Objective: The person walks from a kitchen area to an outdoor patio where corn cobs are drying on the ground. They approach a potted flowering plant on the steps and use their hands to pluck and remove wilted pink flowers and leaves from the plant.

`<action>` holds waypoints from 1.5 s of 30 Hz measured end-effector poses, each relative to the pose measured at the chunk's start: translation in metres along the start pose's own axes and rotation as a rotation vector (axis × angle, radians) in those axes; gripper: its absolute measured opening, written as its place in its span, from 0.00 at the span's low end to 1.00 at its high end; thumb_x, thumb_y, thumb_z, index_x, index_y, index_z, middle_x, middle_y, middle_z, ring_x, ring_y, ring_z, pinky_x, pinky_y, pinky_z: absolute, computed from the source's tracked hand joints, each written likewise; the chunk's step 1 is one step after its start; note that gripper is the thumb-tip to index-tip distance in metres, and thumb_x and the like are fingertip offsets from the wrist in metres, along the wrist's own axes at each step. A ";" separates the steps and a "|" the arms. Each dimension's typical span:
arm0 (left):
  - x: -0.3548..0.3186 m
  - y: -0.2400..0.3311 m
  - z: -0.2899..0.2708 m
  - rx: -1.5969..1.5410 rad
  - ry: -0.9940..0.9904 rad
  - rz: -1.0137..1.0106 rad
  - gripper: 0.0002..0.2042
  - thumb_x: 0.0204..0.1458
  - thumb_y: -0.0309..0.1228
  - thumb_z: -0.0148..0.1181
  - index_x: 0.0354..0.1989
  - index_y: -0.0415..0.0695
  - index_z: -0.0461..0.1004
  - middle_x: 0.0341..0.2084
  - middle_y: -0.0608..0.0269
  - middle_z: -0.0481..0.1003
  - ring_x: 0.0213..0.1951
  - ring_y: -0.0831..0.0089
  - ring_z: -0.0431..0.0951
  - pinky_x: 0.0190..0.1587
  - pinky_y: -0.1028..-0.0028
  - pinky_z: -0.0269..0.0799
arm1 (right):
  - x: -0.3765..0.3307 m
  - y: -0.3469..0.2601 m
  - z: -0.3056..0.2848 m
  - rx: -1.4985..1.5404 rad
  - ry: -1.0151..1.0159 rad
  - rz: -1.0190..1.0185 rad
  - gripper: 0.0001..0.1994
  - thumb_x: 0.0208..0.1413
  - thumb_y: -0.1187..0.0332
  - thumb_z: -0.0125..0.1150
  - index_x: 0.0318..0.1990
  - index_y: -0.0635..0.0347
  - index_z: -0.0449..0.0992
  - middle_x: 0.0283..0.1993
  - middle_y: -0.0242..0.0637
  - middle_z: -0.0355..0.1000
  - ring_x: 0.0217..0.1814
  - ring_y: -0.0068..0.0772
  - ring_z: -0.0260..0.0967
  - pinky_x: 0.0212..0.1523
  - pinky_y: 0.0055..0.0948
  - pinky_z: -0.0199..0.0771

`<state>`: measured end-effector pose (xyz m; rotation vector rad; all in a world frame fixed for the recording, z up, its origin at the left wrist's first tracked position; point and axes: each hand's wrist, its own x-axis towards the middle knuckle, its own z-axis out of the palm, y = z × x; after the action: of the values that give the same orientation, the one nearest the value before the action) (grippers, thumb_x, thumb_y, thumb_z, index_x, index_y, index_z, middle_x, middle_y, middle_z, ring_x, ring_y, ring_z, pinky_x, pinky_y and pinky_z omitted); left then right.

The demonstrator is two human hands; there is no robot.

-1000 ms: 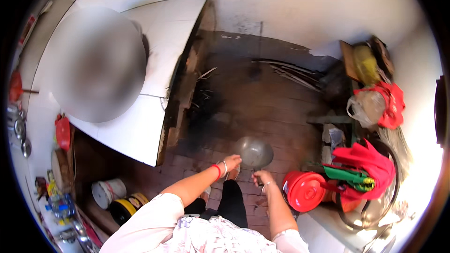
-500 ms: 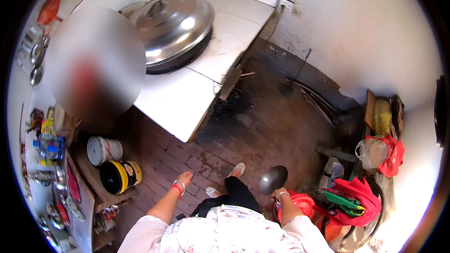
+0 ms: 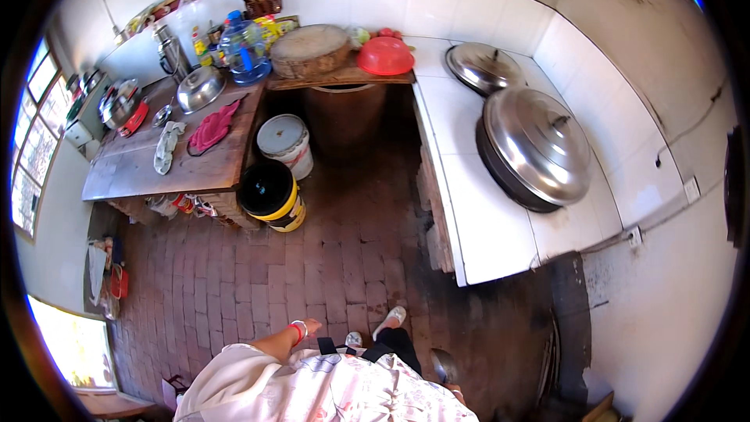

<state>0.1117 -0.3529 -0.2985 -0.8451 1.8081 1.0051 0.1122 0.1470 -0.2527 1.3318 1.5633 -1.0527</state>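
My left hand (image 3: 312,326), with a red band and a pale bangle at its wrist, hangs low over the brick floor. Its fingers look loosely stretched and nothing shows in them. At my right side, my right hand (image 3: 456,392) is mostly hidden by my blouse and the lower edge. It is closed on a metal scoop (image 3: 444,365) with a dark, rounded bowl, which points forward over the floor. The scoop's handle is hidden.
Ahead right, a white-tiled stove counter (image 3: 488,242) carries two lidded woks (image 3: 539,144). A yellow-black bucket (image 3: 273,197) and a white bucket (image 3: 285,144) stand by the wooden table (image 3: 133,176). A red basin (image 3: 386,56) sits beside a round chopping block (image 3: 310,51).
My view has swung left, bringing the table and window in and taking the red bags and bucket at right out. The scoop stays in my right hand, now closer to the lower edge.
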 end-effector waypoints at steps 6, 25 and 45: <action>0.059 0.000 -0.068 -0.518 0.099 -0.144 0.18 0.49 0.43 0.44 0.42 0.44 0.67 0.34 0.59 0.72 0.34 0.67 0.74 0.35 0.69 0.70 | -0.005 -0.141 0.098 -0.340 -0.087 -0.164 0.07 0.37 0.72 0.58 0.27 0.64 0.72 0.20 0.44 0.69 0.20 0.35 0.68 0.21 0.32 0.68; -0.058 0.420 -0.437 0.222 1.229 0.853 0.29 0.46 0.38 0.49 0.56 0.43 0.51 0.57 0.51 0.49 0.59 0.56 0.47 0.59 0.63 0.44 | -0.271 -0.631 0.378 -0.724 0.058 -1.947 0.19 0.39 0.67 0.57 0.42 0.56 0.65 0.29 0.49 0.69 0.29 0.52 0.67 0.30 0.43 0.68; 0.167 0.577 -0.890 0.190 1.169 0.676 0.30 0.46 0.40 0.48 0.57 0.44 0.49 0.58 0.54 0.48 0.59 0.61 0.48 0.57 0.65 0.48 | -0.347 -1.052 0.700 -0.840 0.059 -2.010 0.22 0.37 0.64 0.58 0.44 0.61 0.65 0.33 0.51 0.69 0.34 0.51 0.68 0.33 0.42 0.67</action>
<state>-0.7651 -0.9094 -0.0258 -0.7538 3.2829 0.7069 -0.8477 -0.7231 -0.0588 -1.2181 2.7138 -0.9354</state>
